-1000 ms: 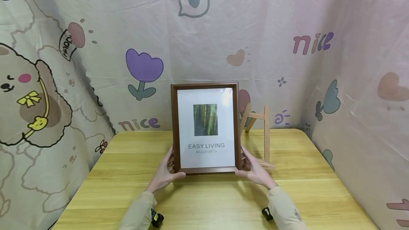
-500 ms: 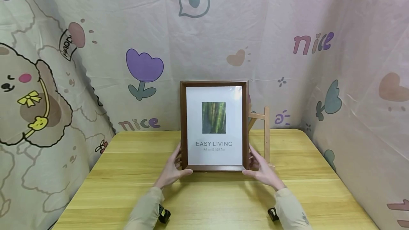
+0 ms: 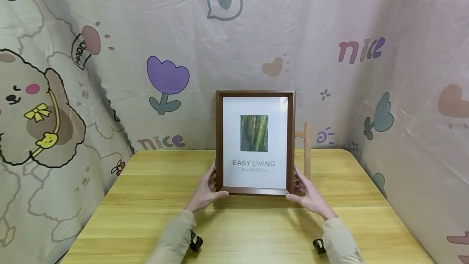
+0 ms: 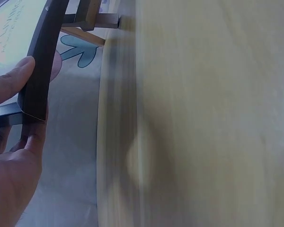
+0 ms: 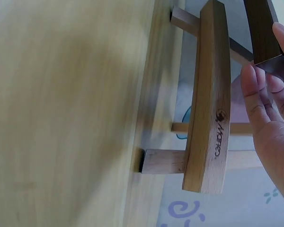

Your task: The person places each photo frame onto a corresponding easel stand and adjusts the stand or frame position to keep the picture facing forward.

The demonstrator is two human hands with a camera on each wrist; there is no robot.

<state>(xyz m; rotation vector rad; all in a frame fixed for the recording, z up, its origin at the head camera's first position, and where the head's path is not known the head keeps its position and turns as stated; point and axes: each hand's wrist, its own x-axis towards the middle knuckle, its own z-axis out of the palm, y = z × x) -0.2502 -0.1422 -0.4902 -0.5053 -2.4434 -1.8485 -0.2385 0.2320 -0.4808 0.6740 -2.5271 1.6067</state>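
Both hands hold a brown picture frame [image 3: 255,105] upright above the table, its white insert printed "EASY LIVING" under a bamboo picture. The left hand [image 3: 205,190] grips the lower left corner, thumb on the front and fingers round the side and back. At the lower right corner, the right hand [image 3: 311,199] grips the same way. Behind the picture frame stands a small wooden easel [image 3: 307,150], mostly hidden in the head view. In the right wrist view the easel's ledge [image 5: 206,104] shows a logo, with the right fingers just past it.
The easel's feet [image 5: 163,161] stand on the wood-grain table [image 3: 157,182]. A printed cloth [image 3: 234,52] hangs behind the table and along both sides. Dark wrist cameras [image 3: 196,240] sit under both sleeves.
Both hands have carried the picture frame to the right and slightly up, so it now covers most of the easel in the head view. The grip looks the same.
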